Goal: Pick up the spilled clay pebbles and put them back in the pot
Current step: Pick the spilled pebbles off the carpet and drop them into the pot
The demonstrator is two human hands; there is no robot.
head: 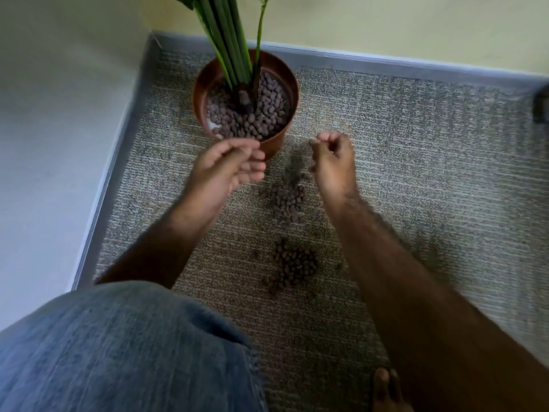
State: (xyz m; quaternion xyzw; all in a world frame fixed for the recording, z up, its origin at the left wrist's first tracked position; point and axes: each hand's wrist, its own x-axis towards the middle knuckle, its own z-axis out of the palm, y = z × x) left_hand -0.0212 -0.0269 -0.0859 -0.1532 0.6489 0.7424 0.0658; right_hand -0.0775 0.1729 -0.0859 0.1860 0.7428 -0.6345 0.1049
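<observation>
A brown plastic pot [292, 84] stands on the grey carpet in a corner, filled with clay pebbles [258, 117] around green plant stems [228, 40]. Spilled pebbles lie in two heaps in front of it, one nearer the pot [286, 200] and one closer to me [294, 267]. My left hand [228, 171] hovers at the pot's front rim, fingers relaxed and lightly cupped, with nothing visible in it. My right hand [332, 159] is raised just right of the pot, fingers curled into a pinch. A small dark pebble seems to show at its fingertips. The picture is blurred.
Walls with a grey skirting board [113, 173] close in the corner at left and behind. My knee in blue jeans [118, 346] fills the lower left. Bare toes [386, 388] show at the bottom. A dark object [542, 108] sits at the right edge.
</observation>
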